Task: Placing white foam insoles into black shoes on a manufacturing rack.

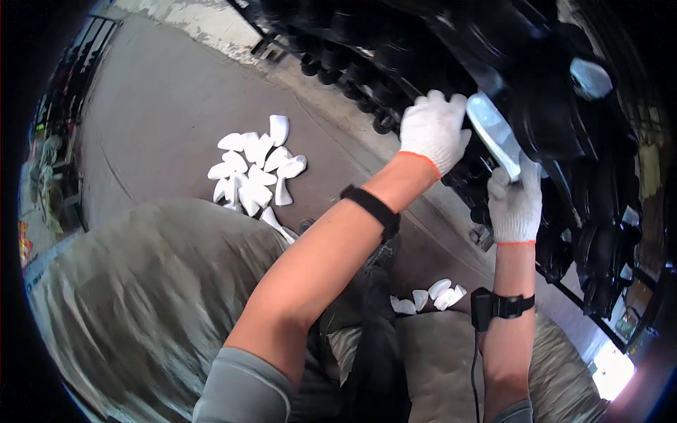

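In my right hand point(515, 201), which wears a white knitted glove with an orange cuff, is a long, smooth white insert point(493, 134) shaped like a shoe filler. Its rounded end points up and to the left, beside a glossy black boot point(546, 120) on the rack. My left hand point(434, 130), gloved the same way, is closed at the edge of the dark rack load, left of the insert. Its fingertips are partly hidden against the black, so what they grip is unclear. Another pale insert point(591, 79) shows among the black boots at upper right.
A rack point(599, 321) crowded with glossy black boots fills the right side. White inserts point(247, 173) lie piled on the brown floor point(155, 106) at left, and several more point(441, 292) lie near a bulging olive sack point(437, 359). A larger olive sack point(148, 282) stands at lower left.
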{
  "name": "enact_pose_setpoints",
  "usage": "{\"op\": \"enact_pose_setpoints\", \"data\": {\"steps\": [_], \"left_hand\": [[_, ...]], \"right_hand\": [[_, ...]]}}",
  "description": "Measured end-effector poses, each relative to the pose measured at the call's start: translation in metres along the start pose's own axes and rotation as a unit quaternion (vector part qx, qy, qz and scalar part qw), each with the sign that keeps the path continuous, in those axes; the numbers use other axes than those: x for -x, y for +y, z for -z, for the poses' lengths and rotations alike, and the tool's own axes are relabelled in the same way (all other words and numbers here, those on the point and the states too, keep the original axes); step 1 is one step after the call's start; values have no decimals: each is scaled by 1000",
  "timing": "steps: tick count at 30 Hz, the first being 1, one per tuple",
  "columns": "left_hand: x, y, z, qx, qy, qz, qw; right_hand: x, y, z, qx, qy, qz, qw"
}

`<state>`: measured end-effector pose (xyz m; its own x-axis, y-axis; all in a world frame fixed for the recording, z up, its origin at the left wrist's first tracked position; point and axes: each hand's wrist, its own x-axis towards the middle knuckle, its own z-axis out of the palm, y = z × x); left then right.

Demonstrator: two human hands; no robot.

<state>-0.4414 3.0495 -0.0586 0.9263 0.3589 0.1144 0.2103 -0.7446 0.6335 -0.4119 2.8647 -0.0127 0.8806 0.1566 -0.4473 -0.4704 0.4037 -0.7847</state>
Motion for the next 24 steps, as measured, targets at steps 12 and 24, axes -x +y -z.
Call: {"op": "enact_pose_setpoints", "data": {"steps": [12,24], "left_hand": [[-3,-39,6,-85,27,17,996],[4,-38,12,-44,19,10,999]], "right_hand": [[-74,29,-110,634,-287,283,660],[-87,36,-137,818,-199,189,505]]}}
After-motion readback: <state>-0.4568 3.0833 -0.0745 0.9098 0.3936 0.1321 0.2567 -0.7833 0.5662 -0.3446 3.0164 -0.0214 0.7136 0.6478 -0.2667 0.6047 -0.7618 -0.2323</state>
